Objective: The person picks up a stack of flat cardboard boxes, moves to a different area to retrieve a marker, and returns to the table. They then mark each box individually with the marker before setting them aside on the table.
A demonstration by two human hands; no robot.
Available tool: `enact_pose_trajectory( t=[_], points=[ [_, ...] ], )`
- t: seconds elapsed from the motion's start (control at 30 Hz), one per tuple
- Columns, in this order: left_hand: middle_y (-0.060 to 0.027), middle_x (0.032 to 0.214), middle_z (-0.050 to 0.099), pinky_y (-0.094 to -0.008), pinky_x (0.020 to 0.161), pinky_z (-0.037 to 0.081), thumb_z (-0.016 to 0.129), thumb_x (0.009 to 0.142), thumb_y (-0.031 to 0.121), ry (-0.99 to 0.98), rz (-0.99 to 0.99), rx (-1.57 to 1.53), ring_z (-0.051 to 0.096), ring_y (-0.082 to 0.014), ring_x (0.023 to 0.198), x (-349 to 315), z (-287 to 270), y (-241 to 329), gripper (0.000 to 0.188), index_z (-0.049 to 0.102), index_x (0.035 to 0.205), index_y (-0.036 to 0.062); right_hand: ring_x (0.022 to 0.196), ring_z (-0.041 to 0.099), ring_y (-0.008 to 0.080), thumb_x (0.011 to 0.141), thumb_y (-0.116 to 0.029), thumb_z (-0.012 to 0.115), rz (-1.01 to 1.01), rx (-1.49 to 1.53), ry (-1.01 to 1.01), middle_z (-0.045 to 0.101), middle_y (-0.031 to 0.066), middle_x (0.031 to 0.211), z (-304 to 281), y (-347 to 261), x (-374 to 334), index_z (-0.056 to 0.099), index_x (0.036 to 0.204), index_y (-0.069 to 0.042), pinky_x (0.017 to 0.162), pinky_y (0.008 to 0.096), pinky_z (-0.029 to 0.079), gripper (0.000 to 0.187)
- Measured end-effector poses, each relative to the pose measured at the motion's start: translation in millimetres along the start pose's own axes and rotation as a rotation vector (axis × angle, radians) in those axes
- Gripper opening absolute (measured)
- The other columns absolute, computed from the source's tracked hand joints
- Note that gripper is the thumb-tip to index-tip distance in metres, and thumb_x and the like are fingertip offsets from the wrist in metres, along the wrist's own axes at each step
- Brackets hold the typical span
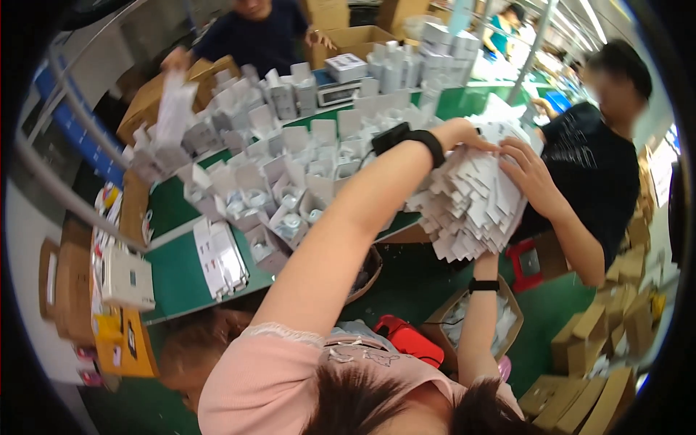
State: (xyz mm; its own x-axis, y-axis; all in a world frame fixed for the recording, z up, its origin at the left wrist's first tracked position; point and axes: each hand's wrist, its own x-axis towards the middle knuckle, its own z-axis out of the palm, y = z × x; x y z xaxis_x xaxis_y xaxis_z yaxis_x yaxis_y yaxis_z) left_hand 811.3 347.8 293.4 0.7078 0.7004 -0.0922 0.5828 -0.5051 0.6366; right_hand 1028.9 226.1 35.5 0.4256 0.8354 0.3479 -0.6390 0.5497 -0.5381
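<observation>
A thick fanned bundle of flat white cartons (475, 199) is up in the air at the right of the table. My left hand (464, 135) is closed on its upper edge, and that wrist wears a black band with a small black device. My right forearm rises to the underside of the bundle, where the cartons hide the hand and its fingers. A co-worker's hand (528, 170) touches the bundle from the right. Below my left arm, open white boxes (286, 196) with small wrapped items in them stand close together on the green table (170, 268).
A stack of printed flat cartons (220, 257) lies at the table's near left. Across the table a person holds a white carton (176, 109). The other co-worker (591, 174) stands close at right. A cardboard box (511, 290) of white pieces and a red bag (409, 341) are below.
</observation>
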Motion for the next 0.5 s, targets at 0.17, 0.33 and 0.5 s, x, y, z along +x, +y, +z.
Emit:
enact_pose_trajectory(
  t=[0.17,0.33,0.5],
  points=[
    [-0.0176,0.073,0.059,-0.034,0.056,0.045,0.064,0.051,0.065,0.476,0.006,-0.044,0.058,-0.0271,0.066,-14.3,9.0,-29.4,0.072,0.06,0.075,-0.0025,0.122,0.027,0.029,0.084,-0.049,0.028,0.148,0.121,0.109,0.027,0.0084,0.135,138.5,-4.7,-1.6,0.028,0.129,-0.007,0.101,0.0427,0.023,0.062],
    [-0.0208,0.088,0.054,-0.0368,0.072,0.046,0.067,0.064,0.036,0.895,0.099,-0.163,0.054,-0.0349,0.083,-105.3,-1.3,26.3,0.042,0.061,0.081,-0.0014,0.121,0.03,0.0281,0.084,-0.047,0.03,0.018,-0.117,0.209,0.027,0.008,0.135,126.3,-23.1,45.5,0.03,0.13,-0.009,0.101,0.0434,0.022,0.059],
    [-0.0163,0.081,0.052,-0.038,0.068,0.041,0.062,0.071,0.018,0.893,0.405,-0.367,0.052,-0.0321,0.079,-267.0,9.4,35.6,0.023,0.054,0.081,-0.0009,0.115,0.037,0.0282,0.084,-0.038,0.036,0.011,-0.021,0.392,0.037,0.0108,0.128,113.3,-18.5,76.7,0.039,0.122,-0.005,0.096,0.0424,0.029,0.05]
  ],
)
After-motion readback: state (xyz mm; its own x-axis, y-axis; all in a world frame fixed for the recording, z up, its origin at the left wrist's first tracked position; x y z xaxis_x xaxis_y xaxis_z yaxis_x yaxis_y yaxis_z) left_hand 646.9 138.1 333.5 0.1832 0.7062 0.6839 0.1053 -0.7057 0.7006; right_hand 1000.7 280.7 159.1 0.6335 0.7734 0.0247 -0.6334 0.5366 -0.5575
